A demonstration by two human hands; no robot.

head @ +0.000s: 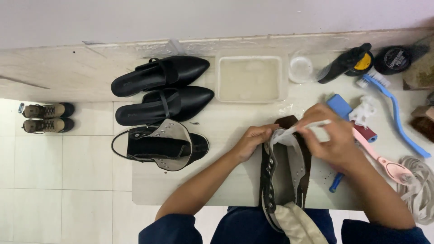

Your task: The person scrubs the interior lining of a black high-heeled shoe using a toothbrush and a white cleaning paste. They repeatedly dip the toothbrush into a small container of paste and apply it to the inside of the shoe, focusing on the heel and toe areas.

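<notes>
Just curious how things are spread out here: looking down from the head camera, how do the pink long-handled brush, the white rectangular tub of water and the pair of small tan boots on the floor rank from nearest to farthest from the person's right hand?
From the right hand:
1. Pink long-handled brush, just beside it to the right.
2. White rectangular tub, up near the wall.
3. Small tan boots, far left on the floor.

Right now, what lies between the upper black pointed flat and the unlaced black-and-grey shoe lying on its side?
In the head view, the second black pointed flat.
</notes>
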